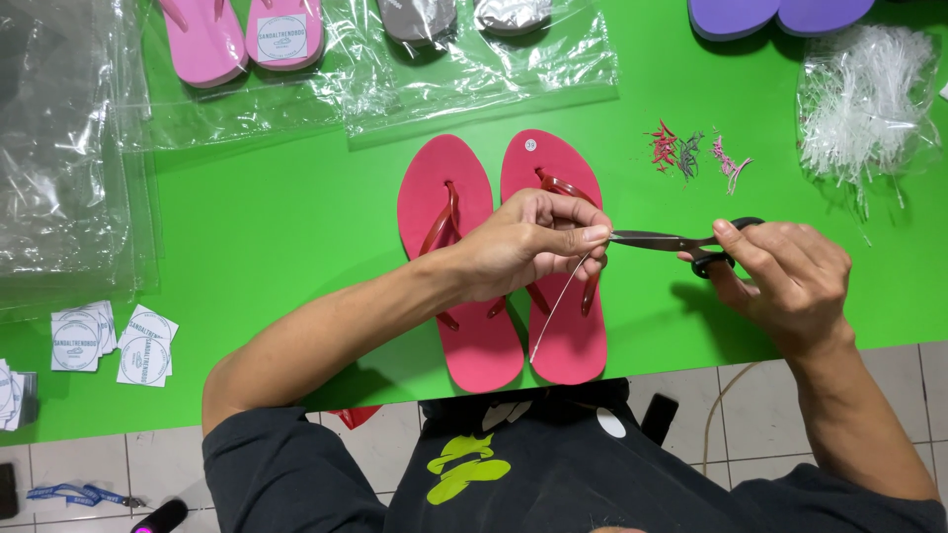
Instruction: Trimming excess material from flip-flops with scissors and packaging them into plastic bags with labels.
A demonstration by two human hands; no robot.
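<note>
- Your dark shirt [553, 464] fills the near edge, just under the green desk [276, 227]
- Your left hand [528, 242] pinches a thin clear tie [558, 296] above the red sandals [504, 257], fingers closed tight on it
- The tie looks light, springy and slippery; grip it close to the cut
- Your right hand [790, 276] grasps the scissors [671, 242] by their black loops, blade tips at the left fingertips
- Cut scraps [691, 153] lie beyond, plastic bags [474, 59] farther back

Dark short-sleeved shirt [553, 474] with lime-green and white print
</note>
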